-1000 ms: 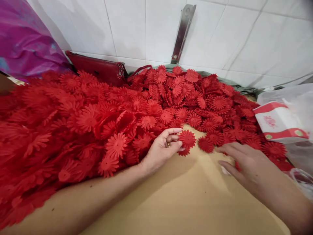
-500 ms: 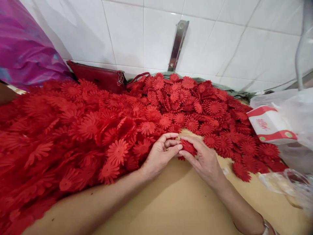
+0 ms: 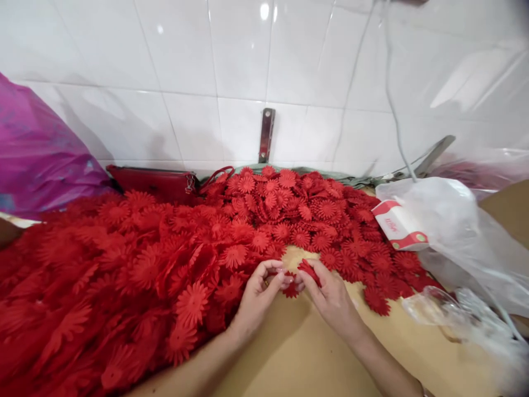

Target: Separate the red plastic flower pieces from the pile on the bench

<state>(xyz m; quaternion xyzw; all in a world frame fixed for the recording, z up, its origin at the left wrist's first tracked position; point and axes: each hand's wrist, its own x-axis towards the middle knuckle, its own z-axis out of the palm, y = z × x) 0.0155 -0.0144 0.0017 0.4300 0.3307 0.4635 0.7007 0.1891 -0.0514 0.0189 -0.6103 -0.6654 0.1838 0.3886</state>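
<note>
White tiled wall (image 3: pixel 231 66) fills the back, and a tan table (image 3: pixel 314 358) runs out in front of it. Across the table sprawls the heap (image 3: pixel 136 259) of red cut-out flowers, thick and blurred on the left, flatter and smaller-petalled toward the right. At far left sits a big purple bag (image 3: pixel 41 154), hard against the wall. On the right slumps a clear plastic bag (image 3: pixel 454 231) with a white-and-red box (image 3: pixel 399 225) inside it, and a crumpled clear wrapper (image 3: pixel 446 309) lies just in front of that. Behind the heap, a red purse (image 3: pixel 152 184) lies along the wall, partly buried by flowers. A metal bracket (image 3: pixel 266 135) stands upright on the tiles above the heap's middle, and a thin cable (image 3: pixel 392 110) hangs down the wall toward the plastic bag.

Now the hands, meeting at the heap's near edge, just over bare table. The left hand (image 3: pixel 258 298) curls in from the left, fingertips pinched on a small flower (image 3: pixel 290 286) that sticks out below the fingers. The right hand (image 3: pixel 330 298) comes in from the right, thumb and fingers closed on a second flower (image 3: pixel 309 270), which tilts up on edge. The fingertips of both hands are touching or very nearly so, and the two flowers sit right beside each other between them.
</note>
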